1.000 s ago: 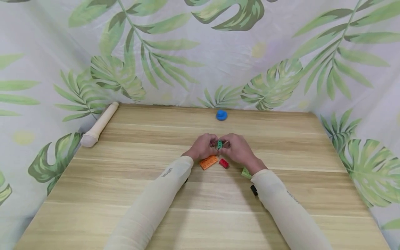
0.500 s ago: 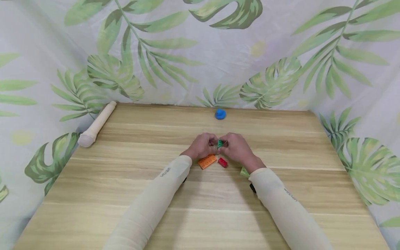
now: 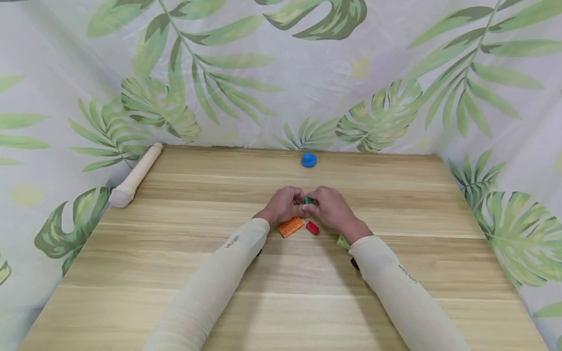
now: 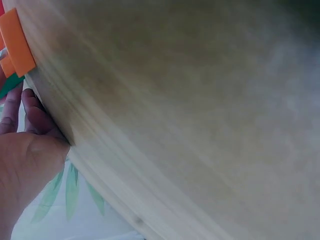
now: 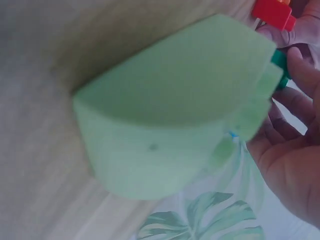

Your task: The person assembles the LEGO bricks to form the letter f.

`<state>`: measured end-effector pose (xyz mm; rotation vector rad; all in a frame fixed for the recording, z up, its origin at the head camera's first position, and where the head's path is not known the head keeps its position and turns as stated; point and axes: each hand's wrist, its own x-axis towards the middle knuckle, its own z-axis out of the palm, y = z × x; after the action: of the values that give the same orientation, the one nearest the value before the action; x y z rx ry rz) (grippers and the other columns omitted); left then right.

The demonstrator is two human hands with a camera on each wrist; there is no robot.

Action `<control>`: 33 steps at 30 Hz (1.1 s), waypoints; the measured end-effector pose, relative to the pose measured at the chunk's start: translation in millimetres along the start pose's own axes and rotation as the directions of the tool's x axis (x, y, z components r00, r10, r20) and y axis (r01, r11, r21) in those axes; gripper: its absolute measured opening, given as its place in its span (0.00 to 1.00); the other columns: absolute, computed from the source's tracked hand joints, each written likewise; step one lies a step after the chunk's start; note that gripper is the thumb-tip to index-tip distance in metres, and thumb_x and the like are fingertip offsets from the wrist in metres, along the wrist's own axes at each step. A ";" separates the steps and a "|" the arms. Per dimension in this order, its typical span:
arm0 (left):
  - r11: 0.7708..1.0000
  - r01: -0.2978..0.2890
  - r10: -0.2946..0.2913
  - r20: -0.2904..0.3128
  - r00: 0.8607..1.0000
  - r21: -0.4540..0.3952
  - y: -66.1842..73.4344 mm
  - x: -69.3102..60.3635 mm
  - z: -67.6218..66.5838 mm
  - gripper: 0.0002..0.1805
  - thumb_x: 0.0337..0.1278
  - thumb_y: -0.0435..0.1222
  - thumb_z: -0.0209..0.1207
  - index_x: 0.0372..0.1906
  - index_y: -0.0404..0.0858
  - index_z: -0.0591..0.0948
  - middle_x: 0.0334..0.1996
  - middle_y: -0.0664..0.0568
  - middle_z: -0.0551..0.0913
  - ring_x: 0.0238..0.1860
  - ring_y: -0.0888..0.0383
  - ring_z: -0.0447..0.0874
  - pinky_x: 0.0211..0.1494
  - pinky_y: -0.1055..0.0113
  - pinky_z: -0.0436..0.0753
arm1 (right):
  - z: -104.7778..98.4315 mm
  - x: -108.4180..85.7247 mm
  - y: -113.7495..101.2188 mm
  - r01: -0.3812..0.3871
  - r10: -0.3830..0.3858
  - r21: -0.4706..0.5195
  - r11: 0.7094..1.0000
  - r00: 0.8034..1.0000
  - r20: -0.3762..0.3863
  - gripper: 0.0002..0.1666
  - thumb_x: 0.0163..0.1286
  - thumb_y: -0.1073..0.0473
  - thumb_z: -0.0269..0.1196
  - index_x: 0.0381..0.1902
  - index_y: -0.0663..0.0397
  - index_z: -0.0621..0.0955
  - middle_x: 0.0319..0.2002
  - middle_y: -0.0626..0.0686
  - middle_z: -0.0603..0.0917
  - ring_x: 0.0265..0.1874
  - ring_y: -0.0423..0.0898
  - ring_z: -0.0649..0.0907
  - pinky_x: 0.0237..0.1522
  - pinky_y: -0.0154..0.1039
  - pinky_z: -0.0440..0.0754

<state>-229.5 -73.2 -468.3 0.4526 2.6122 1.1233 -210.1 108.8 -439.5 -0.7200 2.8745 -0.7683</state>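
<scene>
Both hands meet above the middle of the table around a small green brick point(image 3: 308, 200). The left hand point(image 3: 284, 204) pinches its left side; the right hand point(image 3: 330, 208) grips it from the right, covering part of it. In the left wrist view a green piece point(image 4: 11, 85) shows at the fingers, behind the orange brick point(image 4: 18, 42). The right wrist view has the green brick point(image 5: 281, 67) at the right fingertips. Just below the hands lie an orange brick point(image 3: 291, 227) and a smaller red brick point(image 3: 312, 227).
A blue duck-like toy point(image 3: 309, 159) is near the table's back edge. At the back left lies a pale microphone-shaped object point(image 3: 137, 175). A light green piece point(image 3: 343, 241), partly hidden by the right wrist, looks large in the right wrist view point(image 5: 170, 110). Patterned cloth hangs behind.
The right fingers have shifted over the green brick, so less of it shows than before. Both hands stay in nearly the same place; the head view has moved slightly.
</scene>
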 end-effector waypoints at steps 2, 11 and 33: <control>1.000 -0.013 0.013 -0.005 1.000 0.003 0.2 -0.6 -0.4 0.12 0.58 0.36 0.79 0.42 0.38 0.87 0.35 0.52 0.81 0.40 0.57 0.74 0.46 0.69 0.73 | -0.7 0.8 -3.2 -0.017 0.017 -0.031 0.999 1.000 -0.001 0.13 0.73 0.52 0.73 0.39 0.58 0.90 0.30 0.52 0.82 0.31 0.47 0.76 0.37 0.40 0.74; 1.000 -0.019 0.019 0.016 1.000 -0.007 -0.4 -2.5 -3.3 0.14 0.61 0.39 0.78 0.45 0.39 0.87 0.41 0.50 0.83 0.44 0.55 0.76 0.51 0.65 0.76 | -6.9 6.5 -0.9 -0.082 0.083 -0.031 0.996 0.996 0.017 0.14 0.71 0.47 0.75 0.36 0.50 0.91 0.29 0.48 0.87 0.31 0.46 0.79 0.36 0.40 0.76; 0.998 -0.020 0.024 0.055 0.998 -0.067 -1.0 -3.8 -5.1 0.13 0.63 0.37 0.76 0.47 0.40 0.84 0.41 0.51 0.81 0.44 0.56 0.76 0.50 0.67 0.76 | -6.9 -13.7 13.0 -0.125 0.109 0.067 0.990 0.972 0.210 0.15 0.77 0.50 0.70 0.45 0.58 0.87 0.25 0.48 0.79 0.27 0.43 0.74 0.32 0.37 0.70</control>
<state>-228.0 -78.6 -465.2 0.4921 2.5196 1.1830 -204.7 128.1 -440.5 -0.5773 2.6567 -0.7409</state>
